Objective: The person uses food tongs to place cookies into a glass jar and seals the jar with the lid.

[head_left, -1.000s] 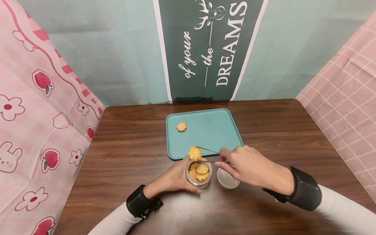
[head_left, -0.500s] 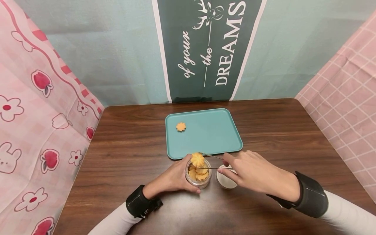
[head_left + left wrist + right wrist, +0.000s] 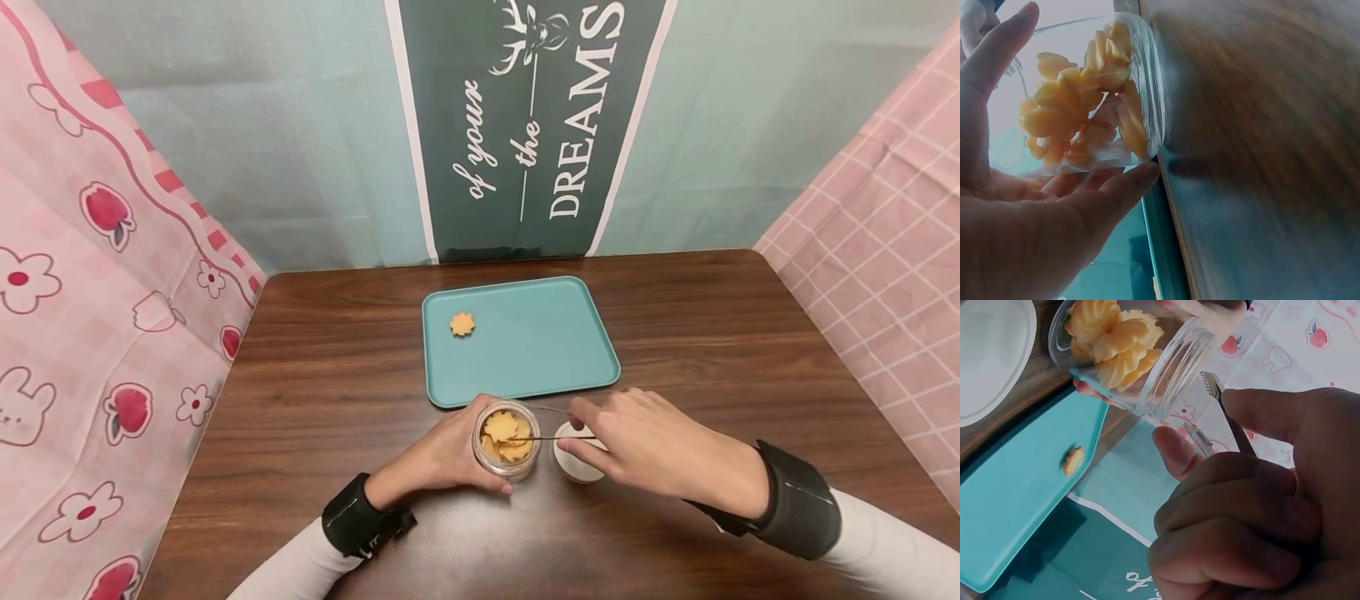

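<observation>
Between the right hand's (image 3: 645, 442) thumb and fingers (image 3: 1179, 450), pinched tweezers (image 3: 551, 423) reach into the cookie-filled jar (image 3: 507, 440). Left hand (image 3: 442, 454) wraps that jar, steadying it on the tabletop (image 3: 337, 367). Its lid (image 3: 573, 465) lies just beside; one cookie (image 3: 462, 323) sits on the teal tray (image 3: 555, 350) beyond.

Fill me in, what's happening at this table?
A person's left hand grips a small clear jar of swirl cookies on the wooden table. The right hand pinches metal tongs, tips at the jar mouth. The white lid lies beside the jar. One cookie sits on the teal tray behind.
</observation>
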The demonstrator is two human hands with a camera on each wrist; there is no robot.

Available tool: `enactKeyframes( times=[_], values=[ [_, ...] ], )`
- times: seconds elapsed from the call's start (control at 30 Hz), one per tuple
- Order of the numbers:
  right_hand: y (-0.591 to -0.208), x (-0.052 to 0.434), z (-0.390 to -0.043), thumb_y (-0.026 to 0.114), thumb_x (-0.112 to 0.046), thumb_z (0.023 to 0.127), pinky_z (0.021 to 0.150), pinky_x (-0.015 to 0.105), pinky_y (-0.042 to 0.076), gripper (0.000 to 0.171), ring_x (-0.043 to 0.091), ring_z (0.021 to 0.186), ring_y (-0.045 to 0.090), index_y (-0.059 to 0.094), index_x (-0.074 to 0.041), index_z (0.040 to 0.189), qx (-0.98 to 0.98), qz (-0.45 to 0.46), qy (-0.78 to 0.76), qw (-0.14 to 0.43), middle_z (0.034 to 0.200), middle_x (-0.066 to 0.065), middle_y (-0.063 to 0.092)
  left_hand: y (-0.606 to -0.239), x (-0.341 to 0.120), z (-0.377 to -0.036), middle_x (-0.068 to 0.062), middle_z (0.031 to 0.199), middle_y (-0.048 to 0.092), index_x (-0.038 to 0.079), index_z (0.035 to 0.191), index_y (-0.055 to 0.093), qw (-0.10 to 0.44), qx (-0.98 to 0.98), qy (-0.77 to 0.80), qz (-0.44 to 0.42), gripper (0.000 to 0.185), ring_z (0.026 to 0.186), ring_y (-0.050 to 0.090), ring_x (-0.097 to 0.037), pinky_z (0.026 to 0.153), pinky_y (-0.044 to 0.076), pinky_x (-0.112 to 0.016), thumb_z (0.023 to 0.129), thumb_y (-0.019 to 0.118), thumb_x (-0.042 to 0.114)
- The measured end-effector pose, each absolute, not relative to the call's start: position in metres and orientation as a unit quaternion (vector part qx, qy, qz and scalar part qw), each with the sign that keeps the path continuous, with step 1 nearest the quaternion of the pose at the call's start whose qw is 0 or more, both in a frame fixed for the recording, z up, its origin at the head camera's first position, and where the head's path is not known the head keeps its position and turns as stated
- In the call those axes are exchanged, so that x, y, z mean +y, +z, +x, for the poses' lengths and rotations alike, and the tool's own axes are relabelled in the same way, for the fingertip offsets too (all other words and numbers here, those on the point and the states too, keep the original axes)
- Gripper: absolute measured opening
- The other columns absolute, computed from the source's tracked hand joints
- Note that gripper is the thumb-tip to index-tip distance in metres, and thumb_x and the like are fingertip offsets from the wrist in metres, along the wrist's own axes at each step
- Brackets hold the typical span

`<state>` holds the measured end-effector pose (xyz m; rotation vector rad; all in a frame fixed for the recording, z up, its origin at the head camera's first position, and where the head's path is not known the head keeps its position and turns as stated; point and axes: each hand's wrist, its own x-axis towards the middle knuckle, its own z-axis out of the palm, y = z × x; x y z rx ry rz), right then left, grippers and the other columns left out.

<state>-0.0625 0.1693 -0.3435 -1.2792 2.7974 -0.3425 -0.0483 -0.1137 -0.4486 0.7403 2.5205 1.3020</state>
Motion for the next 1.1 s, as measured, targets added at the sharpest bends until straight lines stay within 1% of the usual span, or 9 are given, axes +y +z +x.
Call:
enactKeyframes(
  times=[0.17,0.4,0.6,0.8,0.97,1.1],
  values=[
    [-0.341,0.167,-0.066,0.067,-0.039,0.104,0.048,0.023,0.036,0.025,-0.001,0.051,0.039,0.065,-0.016,0.096,0.904,-0.407,-0.127,0.029,0.06,-0.019,0.042,-0.448,-0.114,-0.048,0.0,0.126,0.068,0.012,0.138,0.051,0.106,0.854,0.443,0.251,0.095,0.115,0.065,-0.013,0.103,0.053,-0.034,0.061,0.104,0.028],
    [-0.34,0.16,-0.079,0.068,-0.036,0.104,0.048,0.022,0.035,0.021,-0.003,0.048,0.036,0.066,-0.017,0.094,0.906,-0.4,-0.137,0.02,0.056,-0.018,0.041,-0.45,-0.115,-0.048,0.001,0.125,0.068,0.012,0.138,0.051,0.102,0.851,0.446,0.258,0.095,0.113,0.064,-0.012,0.102,0.053,-0.033,0.062,0.104,0.029],
    [-0.339,0.155,-0.085,0.068,-0.036,0.104,0.045,0.023,0.032,0.022,0.0,0.047,0.036,0.066,-0.016,0.096,0.911,-0.385,-0.146,0.017,0.055,-0.015,0.041,-0.45,-0.115,-0.047,0.001,0.125,0.068,0.011,0.138,0.051,0.099,0.851,0.446,0.259,0.095,0.114,0.064,-0.012,0.102,0.053,-0.033,0.062,0.104,0.028],
    [-0.339,0.153,-0.091,0.066,-0.04,0.105,0.045,0.026,0.033,0.024,0.003,0.047,0.038,0.068,-0.016,0.1,0.915,-0.375,-0.146,0.013,0.055,-0.013,0.041,-0.45,-0.116,-0.048,0.0,0.126,0.068,0.011,0.138,0.05,0.098,0.85,0.446,0.263,0.094,0.114,0.064,-0.012,0.102,0.053,-0.033,0.063,0.104,0.029],
    [-0.337,0.153,-0.1,0.067,-0.038,0.105,0.047,0.027,0.033,0.023,0.005,0.047,0.037,0.068,-0.016,0.098,0.92,-0.363,-0.145,0.012,0.053,-0.012,0.038,-0.45,-0.116,-0.048,0.001,0.125,0.067,0.011,0.138,0.05,0.1,0.85,0.447,0.261,0.095,0.114,0.064,-0.011,0.102,0.053,-0.033,0.062,0.104,0.028],
    [-0.337,0.152,-0.106,0.065,-0.039,0.105,0.048,0.028,0.034,0.024,0.007,0.048,0.038,0.068,-0.016,0.099,0.923,-0.353,-0.151,0.022,0.053,-0.01,0.038,-0.45,-0.115,-0.049,0.001,0.125,0.067,0.011,0.138,0.05,0.103,0.849,0.45,0.258,0.095,0.114,0.064,-0.011,0.102,0.053,-0.033,0.062,0.104,0.028]
  ],
)
